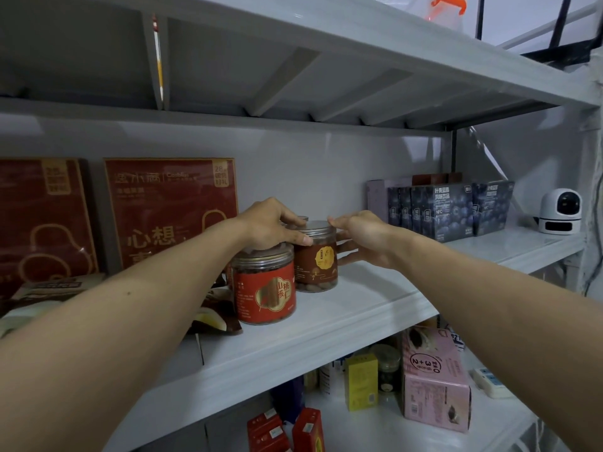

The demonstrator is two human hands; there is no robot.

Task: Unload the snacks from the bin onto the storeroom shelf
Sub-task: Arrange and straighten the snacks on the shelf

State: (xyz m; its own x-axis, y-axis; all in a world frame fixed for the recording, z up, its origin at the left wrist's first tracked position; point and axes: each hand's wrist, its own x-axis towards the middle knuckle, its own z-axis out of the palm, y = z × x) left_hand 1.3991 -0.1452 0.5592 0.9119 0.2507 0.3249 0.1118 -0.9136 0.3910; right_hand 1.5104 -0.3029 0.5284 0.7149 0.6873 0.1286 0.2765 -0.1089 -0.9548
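Brown-label jar: the reference thing; a clear snack jar with a grey lid, which stood upright on the grey shelf.
My left hand: lay just left of that jar, palm over the lid of the red-label jar. Its fingers curved across the brown-label jar's lid and the thumb pressed its front just under the lid, so they held the jar at its top.
My right hand: was at the jar's right. The thumb touched the lid rim and the fingers were narrowed round the jar's right side, holding it.
Red-label jar: stood upright, left of and in front of the jar, close against it; I could not tell whether the two touched.
Third lid: showed behind the jar, mostly hidden by my left fingers.
Red gift boxes: stood on edge at the back wall, well left of the jar.
Snack pouches: lay flat, left of the jar, beyond the red-label jar.
Dark drink cartons: stood in a row, right of the jar.
White camera: stood farther right of the jar, past the cartons.
Pink box and yellow box: stood one shelf below the jar.
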